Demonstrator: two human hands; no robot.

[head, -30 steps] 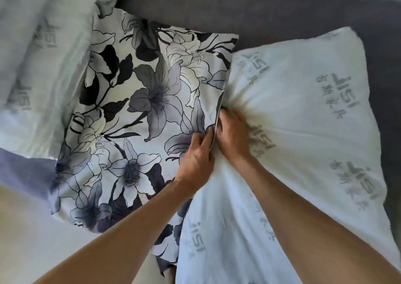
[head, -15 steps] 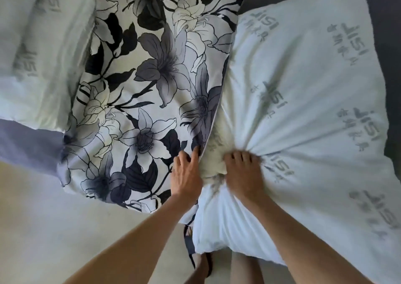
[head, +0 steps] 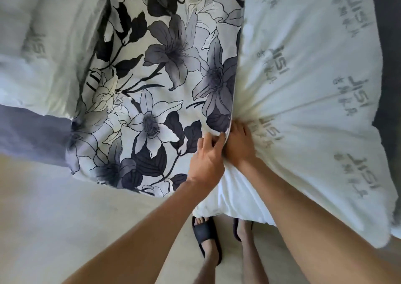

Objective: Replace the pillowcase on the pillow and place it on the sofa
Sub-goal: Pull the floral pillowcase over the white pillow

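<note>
Your left hand (head: 206, 160) pinches the floral pillowcase (head: 156, 84) edge — a narrow grip. Just right of it, your right hand (head: 239, 145) digs curled fingers into the white pillow (head: 314, 101), bunching its fabric — pillow half out of the case.

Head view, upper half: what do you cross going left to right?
Bare white pillow → floral pillowcase → white printed pillow being worked into it → dark sofa at the right edge.
</note>
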